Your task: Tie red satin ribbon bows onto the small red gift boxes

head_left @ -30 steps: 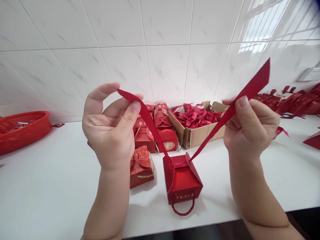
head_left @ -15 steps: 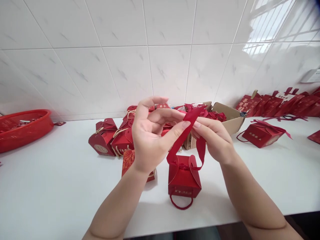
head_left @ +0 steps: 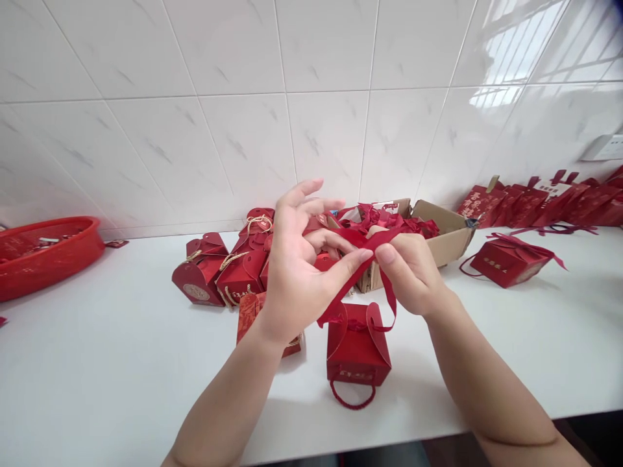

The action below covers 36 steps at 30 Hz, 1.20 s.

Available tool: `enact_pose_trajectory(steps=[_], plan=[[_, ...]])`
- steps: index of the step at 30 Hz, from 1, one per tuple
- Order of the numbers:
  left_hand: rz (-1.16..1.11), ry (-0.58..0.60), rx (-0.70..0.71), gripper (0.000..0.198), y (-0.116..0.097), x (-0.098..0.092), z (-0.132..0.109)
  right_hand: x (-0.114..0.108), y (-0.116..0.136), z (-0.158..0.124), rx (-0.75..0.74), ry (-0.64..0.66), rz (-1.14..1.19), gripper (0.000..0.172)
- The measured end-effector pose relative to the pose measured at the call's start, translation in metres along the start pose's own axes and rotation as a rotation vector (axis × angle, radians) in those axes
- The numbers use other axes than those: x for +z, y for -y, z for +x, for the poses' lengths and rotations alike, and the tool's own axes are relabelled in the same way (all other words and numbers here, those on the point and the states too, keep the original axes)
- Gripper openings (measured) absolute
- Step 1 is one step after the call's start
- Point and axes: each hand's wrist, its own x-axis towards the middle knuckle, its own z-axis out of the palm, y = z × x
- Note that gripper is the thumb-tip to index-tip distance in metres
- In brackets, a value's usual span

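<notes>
A small red gift box (head_left: 359,344) stands upright on the white table, its rope handle lying toward me. Dark red ribbon (head_left: 341,293) runs from the top flaps of the box up to both hands. My left hand (head_left: 304,272) pinches the ribbon between thumb and index finger, its other fingers raised and apart. Close beside it, my right hand (head_left: 413,272) grips the ribbon with thumb and fingers. The two thumb tips nearly meet where the ribbon strands cross. Partly behind my left wrist is an orange-red patterned box (head_left: 249,311) with cord.
Several red gift boxes (head_left: 199,272) with cord stand at the back left. A cardboard box (head_left: 450,243) of red ribbons sits behind my hands. A ribboned red box (head_left: 509,263) and a row of red packages (head_left: 528,204) are to the right. A red basin (head_left: 53,259) is far left.
The upright loop of ribbon between my hands has folded down and now crosses flat at the fingertips. My right thumb has pressed in over it; the gift box stays in place.
</notes>
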Motion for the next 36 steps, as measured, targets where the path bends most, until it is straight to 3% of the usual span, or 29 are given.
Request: enact_pose_trajectory(steps=[5, 11, 14, 17, 22, 25, 28, 33, 36], plan=[[0.046, 0.008, -0.097, 0.063, 0.004, -0.001, 0.003, 0.001, 0.006, 0.000, 0.101, 0.024, 0.205, 0.044], [-0.016, 0.228, -0.218, 0.021, 0.010, -0.004, 0.007, -0.001, 0.004, 0.003, 0.181, 0.071, 0.365, 0.039], [-0.058, 0.160, -0.173, 0.013, 0.016, -0.002, 0.008, -0.003, 0.001, 0.004, 0.213, 0.113, 0.399, 0.045], [-0.003, 0.112, -0.030, 0.006, 0.020, -0.003, 0.009, -0.005, -0.001, 0.006, 0.326, 0.179, 0.495, 0.052], [0.306, 0.168, 0.530, 0.014, 0.024, -0.015, 0.015, -0.007, -0.001, 0.008, 0.438, 0.188, 0.614, 0.050], [0.417, 0.233, 0.641, 0.019, 0.024, -0.020, 0.015, -0.005, 0.000, 0.008, 0.403, 0.150, 0.559, 0.049], [0.373, 0.284, 0.456, 0.016, 0.019, -0.019, 0.012, -0.004, 0.001, 0.007, 0.321, 0.104, 0.486, 0.045], [0.195, 0.570, -0.198, 0.024, 0.012, -0.020, 0.009, -0.015, 0.000, 0.006, 0.090, 0.140, 0.273, 0.039], [0.142, 0.673, -0.365, 0.011, 0.013, -0.024, 0.013, -0.026, 0.001, 0.004, -0.027, 0.216, 0.103, 0.036]])
